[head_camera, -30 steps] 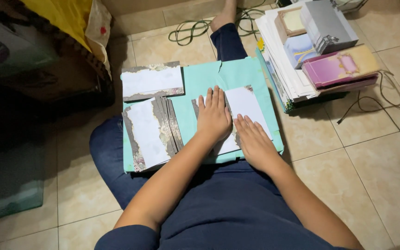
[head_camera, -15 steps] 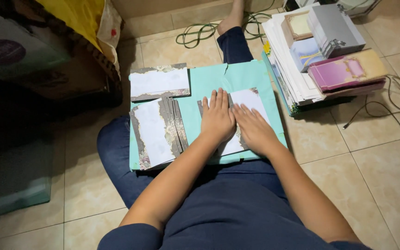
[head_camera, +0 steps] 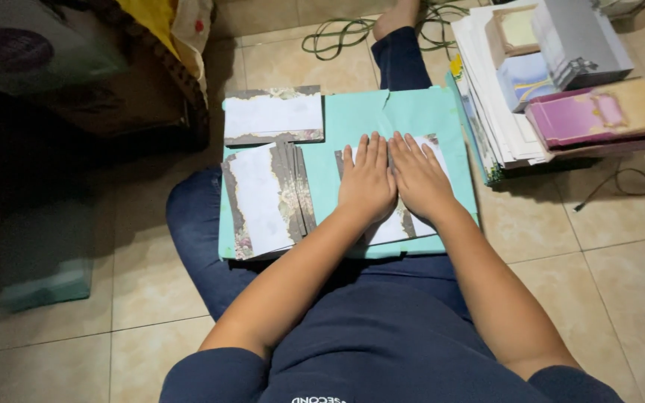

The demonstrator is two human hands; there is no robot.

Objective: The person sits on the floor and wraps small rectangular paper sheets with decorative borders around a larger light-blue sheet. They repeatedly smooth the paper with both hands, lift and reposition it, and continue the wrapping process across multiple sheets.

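On the teal paper sheet (head_camera: 352, 119) across the lap, a white card with a brown floral border (head_camera: 401, 224) is pressed flat under the left hand (head_camera: 367, 183) and right hand (head_camera: 419, 179), fingers spread, palms down. Two finished-looking stacks of like cards (head_camera: 266, 198) lie at its left side.

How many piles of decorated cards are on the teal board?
3: one at its top left corner, one fanned below that, one under both hands; cards beneath may be hidden.

Both hands, the left hand (head_camera: 368, 181) and right hand (head_camera: 419, 179), cover most of the white decorated-border paper sheet (head_camera: 401, 224) beneath them. The grey cardboard box (head_camera: 580, 41) is cut off by the top edge.
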